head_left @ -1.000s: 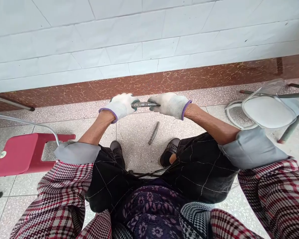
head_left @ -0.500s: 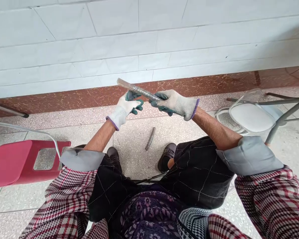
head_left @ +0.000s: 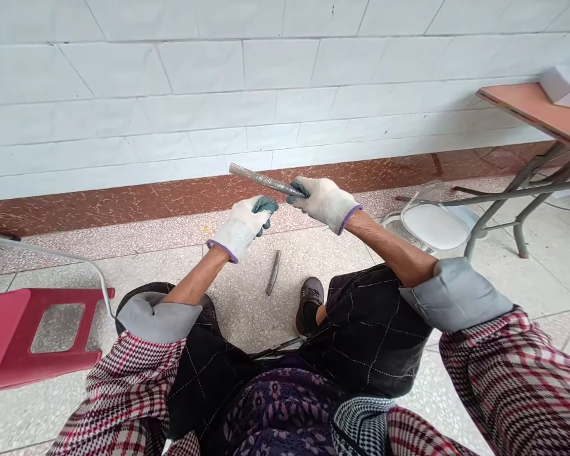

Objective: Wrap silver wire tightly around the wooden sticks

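Observation:
My right hand (head_left: 317,197), in a white knit glove with a dark green palm, is closed around the lower end of a slim silver ribbed stick (head_left: 268,182). Clear plastic seems to wrap it, and its pale end points up and left. Just below the stick is my left hand (head_left: 253,218), gloved alike, apart from it. Its thumb and fingers are pressed together, and whatever may be between them is hidden. On the floor between my feet lies a shorter silver ribbed piece (head_left: 273,273).
A red plastic stool (head_left: 9,335) stands at my left. To the right are a folding chair with a white round seat (head_left: 434,226) and a brown-topped table (head_left: 536,104) bearing a white box (head_left: 567,85). A white tiled wall (head_left: 194,114) rises in front.
My left fingers, spread before, have closed together and come away from the stick. My right hand still holds it. The view has swung right, bringing the table in.

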